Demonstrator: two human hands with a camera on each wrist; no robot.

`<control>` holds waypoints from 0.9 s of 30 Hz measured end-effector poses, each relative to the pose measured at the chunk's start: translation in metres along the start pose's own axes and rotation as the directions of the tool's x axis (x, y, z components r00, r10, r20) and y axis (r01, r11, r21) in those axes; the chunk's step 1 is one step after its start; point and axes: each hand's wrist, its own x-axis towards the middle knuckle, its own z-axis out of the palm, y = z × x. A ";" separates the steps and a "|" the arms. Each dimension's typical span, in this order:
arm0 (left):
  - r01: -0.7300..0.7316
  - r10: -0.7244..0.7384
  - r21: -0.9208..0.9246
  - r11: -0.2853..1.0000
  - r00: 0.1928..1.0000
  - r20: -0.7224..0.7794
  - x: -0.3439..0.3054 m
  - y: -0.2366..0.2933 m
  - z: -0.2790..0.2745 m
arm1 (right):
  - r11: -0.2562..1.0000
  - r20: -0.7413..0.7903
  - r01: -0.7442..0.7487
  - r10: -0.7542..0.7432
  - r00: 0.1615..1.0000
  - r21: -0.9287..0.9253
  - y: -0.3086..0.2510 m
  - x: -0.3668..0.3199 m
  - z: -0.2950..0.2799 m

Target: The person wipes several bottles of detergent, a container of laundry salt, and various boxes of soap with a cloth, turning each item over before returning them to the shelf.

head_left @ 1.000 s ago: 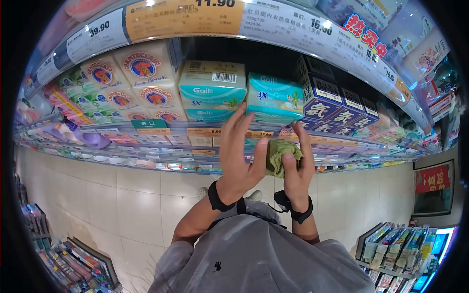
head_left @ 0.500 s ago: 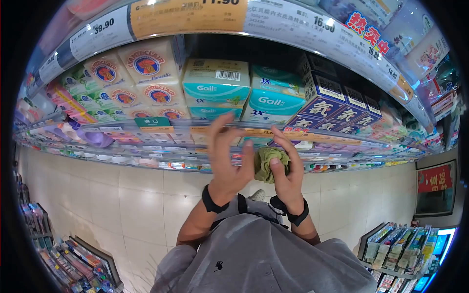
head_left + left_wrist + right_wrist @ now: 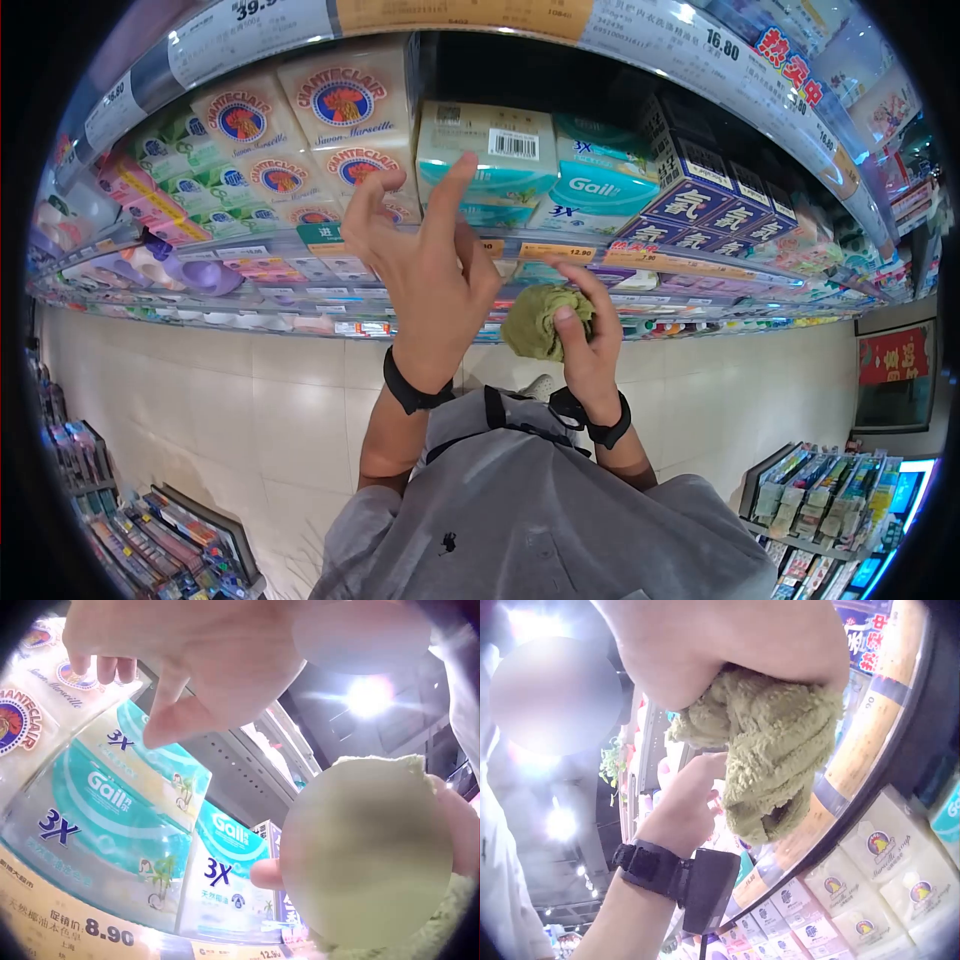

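My left hand (image 3: 430,290) is raised before the shelf, fingers spread and slightly bent, holding nothing. In the head view its index finger overlaps the left stack of turquoise and cream Gail soap packs (image 3: 505,175). In the left wrist view the fingers reach toward the white Chanteclair soap packs (image 3: 45,697), with the thumb over the upper Gail pack. My right hand (image 3: 595,365) grips a crumpled green fluffy cloth (image 3: 535,320), thumb on its near side. The cloth (image 3: 780,750) bunches out below that hand in the right wrist view. More Gail packs (image 3: 600,185) stand beside the left stack.
Dark blue boxes (image 3: 690,205) stand right of the Gail packs. A price-label rail (image 3: 480,25) curves across above; another label strip (image 3: 560,252) runs along the shelf edge below. Pale floor tiles (image 3: 300,400) lie behind, with display racks (image 3: 825,500) farther back.
Both hands have left the right Gail packs, whose upper pack now sits farther back. My left hand has moved left to the left stack and soap packs; the right has drawn back with the cloth.
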 end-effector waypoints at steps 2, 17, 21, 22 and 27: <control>-0.009 0.009 -0.043 0.999 1.000 -0.010 0.000 -0.001 -0.001 | 0.999 -0.028 0.045 -0.045 0.999 0.011 -0.003 0.005 0.005; -0.009 -0.054 -0.352 0.936 0.984 -0.167 -0.024 -0.011 0.006 | 0.992 0.063 0.106 -0.101 0.993 -0.067 -0.012 0.025 0.017; -0.034 -0.007 -0.407 0.913 0.995 -0.100 -0.043 -0.008 -0.011 | 0.989 0.060 0.147 -0.146 0.988 -0.014 -0.015 0.017 0.007; -0.066 0.035 -0.417 0.907 0.996 -0.083 -0.047 -0.006 -0.016 | 0.989 0.057 0.150 -0.150 0.987 0.010 -0.017 0.013 0.001; -0.124 0.085 -0.723 0.680 0.992 -0.091 -0.061 -0.013 -0.008 | 0.992 0.088 0.069 -0.078 0.993 0.104 -0.014 -0.019 -0.016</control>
